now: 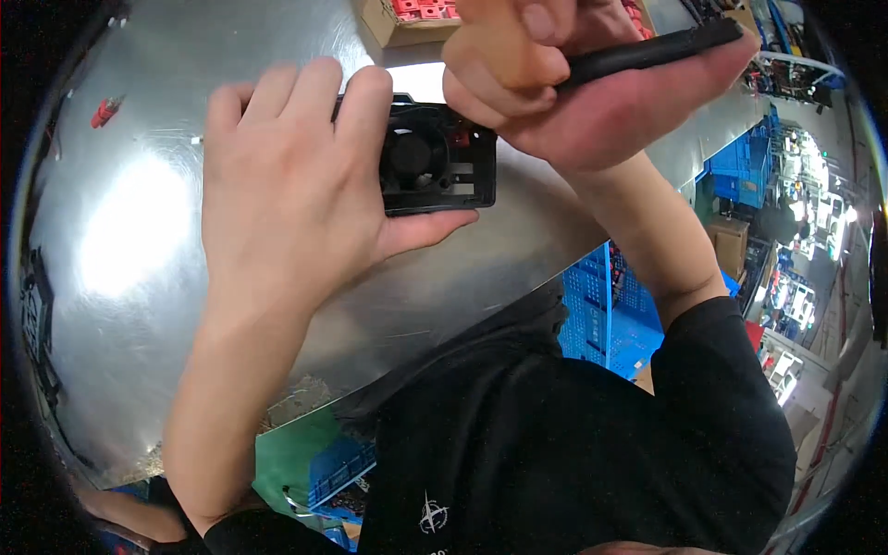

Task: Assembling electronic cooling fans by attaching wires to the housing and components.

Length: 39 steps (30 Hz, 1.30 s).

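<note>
My left hand [287,185] is closed around a black plastic housing [476,196], thumb along its near edge and fingers over its left side and far edge. Inside the housing sits a small black fan [410,155], with a bit of red beside it. Above the housing's right end, my right hand [601,116] is wrapped around a black rod-shaped tool [657,51]. One end of that tool points to the right across the palm; the other is hidden by the fingers, so its exact kind cannot be made out.
The shiny metal table [120,388] lies under both hands. A cardboard box [412,35] of red parts stands at the far side. One small red piece [106,112] lies far left. Blue crates [592,314] stand below the right edge. Another person's arm [129,516] shows lower left.
</note>
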Tool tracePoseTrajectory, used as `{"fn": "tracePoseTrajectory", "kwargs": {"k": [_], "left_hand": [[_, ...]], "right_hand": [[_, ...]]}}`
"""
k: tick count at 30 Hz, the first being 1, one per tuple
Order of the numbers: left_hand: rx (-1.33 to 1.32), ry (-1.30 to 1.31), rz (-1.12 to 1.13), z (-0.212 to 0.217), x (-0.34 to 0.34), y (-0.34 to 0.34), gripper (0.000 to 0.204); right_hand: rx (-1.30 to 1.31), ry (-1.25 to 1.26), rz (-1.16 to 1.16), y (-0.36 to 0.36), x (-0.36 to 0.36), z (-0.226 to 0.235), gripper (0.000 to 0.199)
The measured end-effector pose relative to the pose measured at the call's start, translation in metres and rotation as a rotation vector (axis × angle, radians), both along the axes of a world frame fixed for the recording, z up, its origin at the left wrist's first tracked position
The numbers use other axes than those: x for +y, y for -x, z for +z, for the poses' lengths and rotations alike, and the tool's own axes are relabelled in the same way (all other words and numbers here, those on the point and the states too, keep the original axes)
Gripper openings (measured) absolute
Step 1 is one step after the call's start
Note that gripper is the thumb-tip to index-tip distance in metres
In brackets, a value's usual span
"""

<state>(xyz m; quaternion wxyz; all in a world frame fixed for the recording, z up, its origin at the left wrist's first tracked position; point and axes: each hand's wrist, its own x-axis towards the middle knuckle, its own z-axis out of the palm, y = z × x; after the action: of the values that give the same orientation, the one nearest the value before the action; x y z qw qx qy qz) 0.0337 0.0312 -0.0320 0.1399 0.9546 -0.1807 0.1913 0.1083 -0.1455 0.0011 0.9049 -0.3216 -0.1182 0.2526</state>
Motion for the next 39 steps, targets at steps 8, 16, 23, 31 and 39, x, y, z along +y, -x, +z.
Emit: {"fn": "tracePoseTrajectory", "kwargs": {"k": [8, 16, 23, 31, 39], "left_hand": [[0.060, 0.006, -0.126, 0.001, 0.012, -0.016, 0.085], [0.008, 0.048, -0.254, -0.002, 0.020, -0.024, 0.085], [-0.085, 0.071, -0.355, -0.006, 0.025, -0.037, 0.084], [0.012, 0.051, -0.305, 0.005, 0.030, -0.033, 0.093], [0.101, 0.082, -0.139, -0.002, 0.020, -0.017, 0.075]], "right_hand": [[-0.288, 0.172, 0.228, -0.028, -0.023, -0.022, 0.108], [-0.619, 0.764, 0.080, -0.044, -0.042, -0.034, 0.098], [-0.187, 0.345, 0.074, -0.058, -0.030, -0.039, 0.107], [-0.260, -0.156, 0.816, -0.046, 0.018, -0.003, 0.130], [-0.823, 0.482, 0.658, -0.022, 0.009, -0.019, 0.079]]}}
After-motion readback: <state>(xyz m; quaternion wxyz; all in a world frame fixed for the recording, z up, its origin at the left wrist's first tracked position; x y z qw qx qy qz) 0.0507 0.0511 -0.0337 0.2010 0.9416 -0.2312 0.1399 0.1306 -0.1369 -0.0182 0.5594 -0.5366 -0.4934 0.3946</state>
